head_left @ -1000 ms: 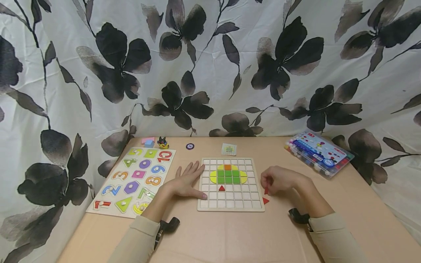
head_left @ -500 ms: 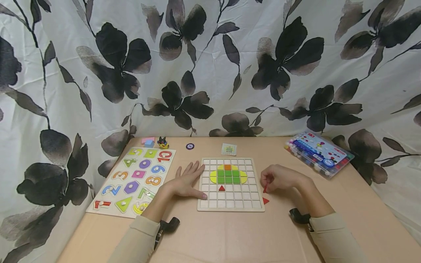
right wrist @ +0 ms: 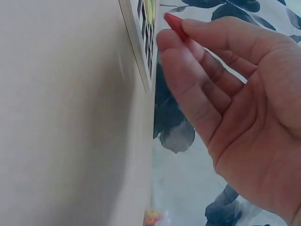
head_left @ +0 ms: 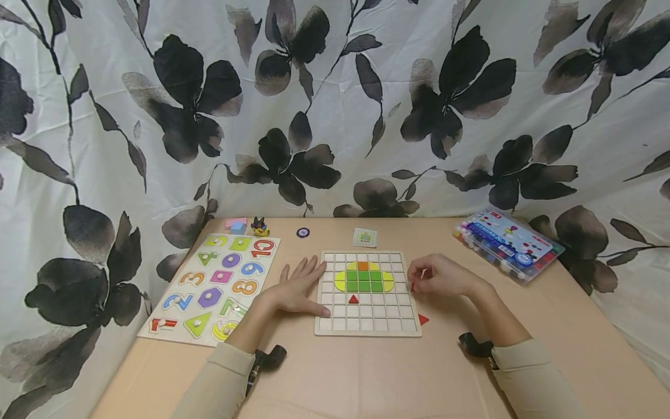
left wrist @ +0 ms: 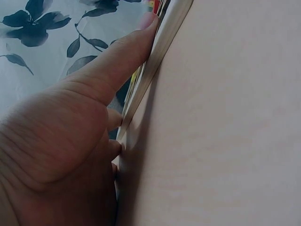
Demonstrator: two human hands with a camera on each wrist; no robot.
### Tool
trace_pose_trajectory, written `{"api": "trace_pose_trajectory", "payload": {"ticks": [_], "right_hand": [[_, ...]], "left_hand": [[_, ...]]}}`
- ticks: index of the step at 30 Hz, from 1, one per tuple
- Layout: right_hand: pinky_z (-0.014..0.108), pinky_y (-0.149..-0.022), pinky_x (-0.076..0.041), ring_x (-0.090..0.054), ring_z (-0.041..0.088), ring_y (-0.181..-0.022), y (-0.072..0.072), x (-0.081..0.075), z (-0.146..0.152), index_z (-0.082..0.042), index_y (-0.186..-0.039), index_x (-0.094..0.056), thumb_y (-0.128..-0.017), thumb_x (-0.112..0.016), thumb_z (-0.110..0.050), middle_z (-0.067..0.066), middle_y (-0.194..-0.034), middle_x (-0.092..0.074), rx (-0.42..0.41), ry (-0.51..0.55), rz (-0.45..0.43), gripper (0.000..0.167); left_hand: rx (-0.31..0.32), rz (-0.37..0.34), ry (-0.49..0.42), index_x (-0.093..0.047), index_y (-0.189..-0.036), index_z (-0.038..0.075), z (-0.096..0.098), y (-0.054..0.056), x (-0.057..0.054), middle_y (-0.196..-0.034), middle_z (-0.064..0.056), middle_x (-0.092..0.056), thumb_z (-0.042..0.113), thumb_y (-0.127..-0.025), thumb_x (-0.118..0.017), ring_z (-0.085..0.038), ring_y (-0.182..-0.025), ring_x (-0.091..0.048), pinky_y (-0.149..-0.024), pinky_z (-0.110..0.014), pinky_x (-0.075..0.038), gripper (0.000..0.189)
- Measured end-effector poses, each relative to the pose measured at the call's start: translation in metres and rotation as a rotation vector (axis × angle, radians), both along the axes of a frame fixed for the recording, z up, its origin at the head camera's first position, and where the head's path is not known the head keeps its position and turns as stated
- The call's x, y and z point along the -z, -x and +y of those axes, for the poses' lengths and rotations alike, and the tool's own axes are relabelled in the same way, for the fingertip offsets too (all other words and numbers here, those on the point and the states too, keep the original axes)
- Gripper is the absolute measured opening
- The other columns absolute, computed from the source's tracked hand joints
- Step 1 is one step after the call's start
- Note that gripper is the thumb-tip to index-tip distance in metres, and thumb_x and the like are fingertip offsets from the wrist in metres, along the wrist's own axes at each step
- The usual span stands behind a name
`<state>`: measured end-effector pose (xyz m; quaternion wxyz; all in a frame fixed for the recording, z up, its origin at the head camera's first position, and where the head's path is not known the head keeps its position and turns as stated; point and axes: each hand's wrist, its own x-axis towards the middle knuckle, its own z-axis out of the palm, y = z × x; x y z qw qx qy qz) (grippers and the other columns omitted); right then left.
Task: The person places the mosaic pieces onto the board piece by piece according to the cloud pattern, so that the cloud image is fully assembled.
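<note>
The white gridded board [head_left: 367,330] lies on the table with green, yellow and orange pieces forming a rounded shape [head_left: 363,282] on it. A red triangle [head_left: 353,299] sits in a cell below that shape. Along the board's left edge rests my left hand [head_left: 290,293], fingers spread and thumb [left wrist: 136,44] on the board. My right hand [head_left: 442,276], at the board's right edge, pinches a red triangle piece [right wrist: 176,25] between thumb and fingertips; fingers hide that piece in the head view. Another red triangle [head_left: 423,319] lies on the table by the board's lower right edge.
Left of the board lies a number and shape puzzle [head_left: 211,279]. A small picture card [head_left: 364,237], a dark round disc [head_left: 302,233], a little figurine [head_left: 259,227] and pink and blue blocks [head_left: 237,227] line the back. A clear plastic case [head_left: 508,244] stands back right.
My right hand has moved slightly left and up to the board's right edge, carrying the red triangle piece. The left hand stays in place.
</note>
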<state>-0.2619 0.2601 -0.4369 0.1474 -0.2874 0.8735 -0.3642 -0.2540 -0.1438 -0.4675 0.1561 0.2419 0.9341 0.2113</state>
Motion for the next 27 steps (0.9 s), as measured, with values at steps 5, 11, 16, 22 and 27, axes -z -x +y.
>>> {"api": "trace_pose_trajectory", "payload": {"ticks": [5,11,16,22,27], "right_hand": [[0.023,-0.067,-0.051,-0.060,0.019,-0.078,-0.002,-0.001,-0.011,-0.005,-0.101,-0.075,-0.092,-0.074,-0.003,0.003,-0.089,-0.074,0.035,0.052,0.049,0.009],[0.021,-0.079,-0.056,-0.063,0.020,-0.085,-0.006,-0.004,-0.032,-0.003,-0.111,-0.075,-0.091,-0.076,-0.002,0.004,-0.099,-0.075,0.043,0.109,0.044,0.020],[0.022,-0.075,-0.056,-0.065,0.018,-0.081,-0.008,-0.005,-0.046,-0.003,-0.111,-0.075,-0.090,-0.078,-0.002,0.005,-0.097,-0.076,0.027,0.148,0.064,0.021],[0.020,-0.072,-0.054,-0.062,0.019,-0.080,-0.009,-0.003,-0.062,-0.003,-0.114,-0.077,-0.091,-0.080,-0.008,0.000,-0.091,-0.072,0.059,0.131,0.072,0.023],[0.021,-0.069,-0.052,-0.060,0.018,-0.079,-0.010,0.002,-0.076,-0.003,-0.111,-0.079,-0.089,-0.082,-0.008,-0.002,-0.088,-0.072,0.054,0.121,0.072,0.023]], "left_hand": [[0.001,-0.001,0.005,-0.015,-0.169,0.017,0.000,0.001,0.002,-0.176,-0.013,0.002,0.072,-0.075,-0.080,-0.036,-0.163,0.007,-0.123,-0.071,0.011,0.127],[0.003,0.002,0.011,-0.015,-0.169,0.018,-0.001,0.002,0.003,-0.177,-0.012,0.002,0.073,-0.075,-0.079,-0.036,-0.163,0.007,-0.123,-0.071,0.011,0.127],[0.008,0.002,0.011,-0.015,-0.169,0.018,0.000,0.002,0.002,-0.176,-0.013,0.002,0.073,-0.075,-0.079,-0.037,-0.163,0.007,-0.123,-0.072,0.010,0.127],[0.005,-0.001,0.016,-0.014,-0.169,0.017,0.000,0.000,0.000,-0.176,-0.014,0.002,0.072,-0.076,-0.079,-0.037,-0.163,0.007,-0.123,-0.073,0.010,0.126],[0.003,-0.003,0.012,-0.014,-0.169,0.017,0.000,0.000,-0.001,-0.176,-0.013,0.002,0.071,-0.076,-0.079,-0.037,-0.163,0.007,-0.123,-0.072,0.010,0.126]]}}
